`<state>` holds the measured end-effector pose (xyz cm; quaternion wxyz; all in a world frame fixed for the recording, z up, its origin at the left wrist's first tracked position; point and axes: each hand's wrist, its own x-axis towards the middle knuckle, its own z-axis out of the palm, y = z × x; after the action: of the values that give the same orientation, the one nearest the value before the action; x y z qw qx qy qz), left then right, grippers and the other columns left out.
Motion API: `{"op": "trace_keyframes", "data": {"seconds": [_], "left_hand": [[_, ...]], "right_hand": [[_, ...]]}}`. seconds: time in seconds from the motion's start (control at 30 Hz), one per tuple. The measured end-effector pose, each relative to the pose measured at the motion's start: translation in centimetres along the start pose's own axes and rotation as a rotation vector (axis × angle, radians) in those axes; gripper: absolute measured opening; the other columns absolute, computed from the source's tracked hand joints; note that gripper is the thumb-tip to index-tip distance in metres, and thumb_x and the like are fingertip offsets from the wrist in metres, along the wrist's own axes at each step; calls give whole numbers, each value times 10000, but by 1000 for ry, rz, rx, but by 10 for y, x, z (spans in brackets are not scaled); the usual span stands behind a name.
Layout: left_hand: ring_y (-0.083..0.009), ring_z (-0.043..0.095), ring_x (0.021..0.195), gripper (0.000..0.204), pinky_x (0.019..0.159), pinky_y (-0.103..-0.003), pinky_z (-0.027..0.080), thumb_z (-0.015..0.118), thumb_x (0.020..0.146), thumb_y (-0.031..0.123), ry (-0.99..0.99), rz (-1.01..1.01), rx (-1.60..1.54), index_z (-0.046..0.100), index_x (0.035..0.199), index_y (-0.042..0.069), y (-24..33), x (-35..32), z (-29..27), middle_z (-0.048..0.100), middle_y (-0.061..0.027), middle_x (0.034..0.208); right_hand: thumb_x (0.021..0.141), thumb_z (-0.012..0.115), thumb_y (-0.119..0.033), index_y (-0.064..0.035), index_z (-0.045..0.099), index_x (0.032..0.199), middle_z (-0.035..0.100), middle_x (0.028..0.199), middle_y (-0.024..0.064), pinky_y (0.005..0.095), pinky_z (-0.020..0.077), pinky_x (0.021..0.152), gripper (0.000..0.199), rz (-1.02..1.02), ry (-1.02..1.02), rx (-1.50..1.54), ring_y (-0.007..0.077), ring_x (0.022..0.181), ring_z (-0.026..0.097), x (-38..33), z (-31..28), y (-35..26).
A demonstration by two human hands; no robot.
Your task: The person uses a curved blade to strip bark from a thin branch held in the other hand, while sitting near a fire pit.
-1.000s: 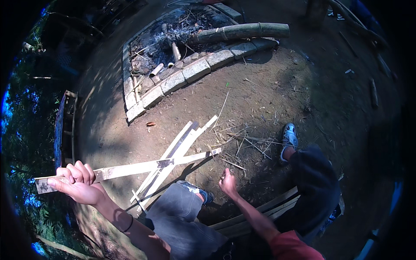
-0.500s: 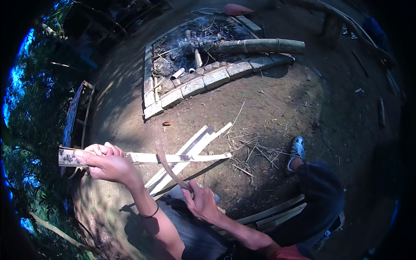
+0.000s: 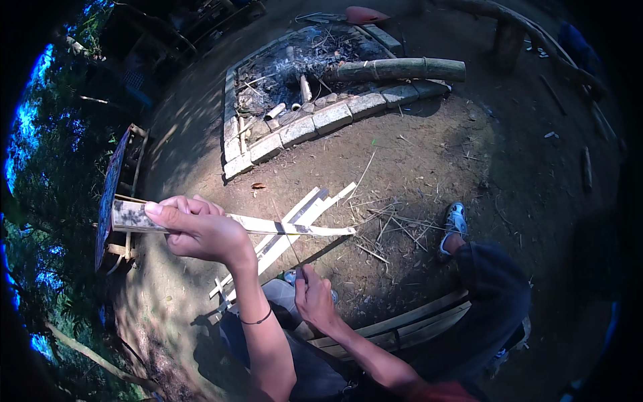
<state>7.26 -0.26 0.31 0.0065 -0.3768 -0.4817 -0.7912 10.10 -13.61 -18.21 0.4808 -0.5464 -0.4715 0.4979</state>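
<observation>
Bamboo strip [image 3: 261, 225] is gripped near its left end by the left hand [image 3: 204, 228], fingers wrapped tight; long axis runs left-right, above loose strips [image 3: 315, 214] on the ground. Right hand [image 3: 315, 299] sits just below, fingers closed round a knife [image 3: 293, 249], blade crossing the strip.

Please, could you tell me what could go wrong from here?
The thin blade in the right hand appears close to the bamboo strip; a slip might cut the left hand gripping that strip. The left shoe shows just below the blade in this view, so a missed stroke could perhaps strike there.
</observation>
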Motion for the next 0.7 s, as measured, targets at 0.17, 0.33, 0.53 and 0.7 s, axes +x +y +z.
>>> {"op": "trace_keyframes", "data": {"seconds": [0.17, 0.33, 0.53, 0.7], "left_hand": [[-32, 190, 404, 541, 354, -224, 159, 357, 1046, 429, 65, -66, 0, 193, 612, 151, 8, 0, 0, 206, 72, 510], [-31, 197, 430, 541, 390, -231, 162, 347, 1056, 402, -26, 6, -5, 169, 608, 156, 0, -9, 9, 199, 78, 512], [-34, 197, 425, 548, 388, -235, 157, 358, 1050, 422, 8, -64, -25, 185, 601, 160, 17, -14, 6, 196, 81, 515], [-25, 194, 448, 534, 397, -230, 154, 364, 1055, 389, -69, 64, -64, 194, 606, 155, 6, -19, 14, 202, 84, 534]], "right_hand": [[964, 467, -191, 18, 545, 891, 596, 664, 270, 549, 447, 612, 234, 42, 111, -160, 473, 665, 606, 19, 0, 87], [959, 503, -172, 12, 498, 845, 544, 627, 288, 521, 416, 530, 217, 36, 10, 42, 475, 614, 581, 2, -4, -13], [922, 511, -165, 36, 575, 924, 623, 709, 252, 455, 493, 588, 212, 137, 122, -74, 401, 656, 648, 23, -8, 93], [842, 585, -58, 10, 471, 886, 572, 665, 209, 407, 460, 529, 140, -12, 144, 36, 359, 587, 636, 6, -1, 17]]}}
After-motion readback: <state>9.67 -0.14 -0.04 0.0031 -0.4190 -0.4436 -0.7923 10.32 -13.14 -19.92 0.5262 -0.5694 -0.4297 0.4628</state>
